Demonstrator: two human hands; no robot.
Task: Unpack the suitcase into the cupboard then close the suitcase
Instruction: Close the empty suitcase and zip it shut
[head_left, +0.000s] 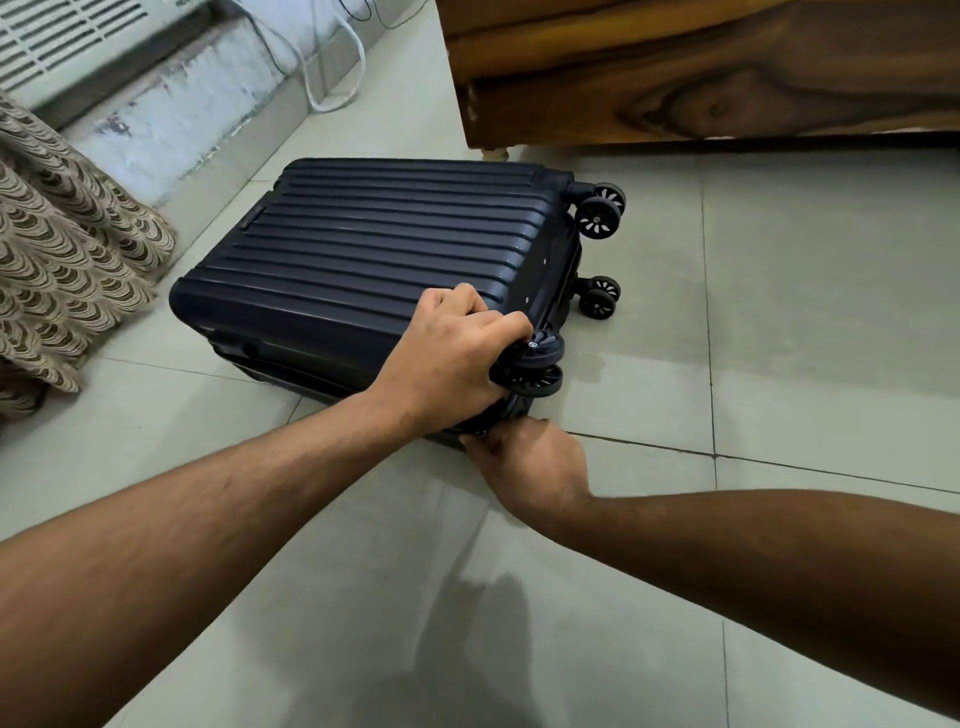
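A dark blue ribbed hard-shell suitcase (374, 249) lies flat on the tiled floor with its lid down, its wheels (600, 215) pointing right. My left hand (452, 353) grips the near right corner of the lid, fingers curled over the edge beside a wheel (535, 361). My right hand (524, 462) is at the lower seam of that same corner, fingers tucked under my left wrist; they seem to pinch something small there, perhaps the zip pull, but it is hidden. The cupboard is not in view.
A wooden bed frame (701, 78) on a short leg stands behind the suitcase at the right. A patterned curtain (67, 249) hangs at the left. A white cable (332, 83) and a vented appliance (62, 36) lie along the far wall.
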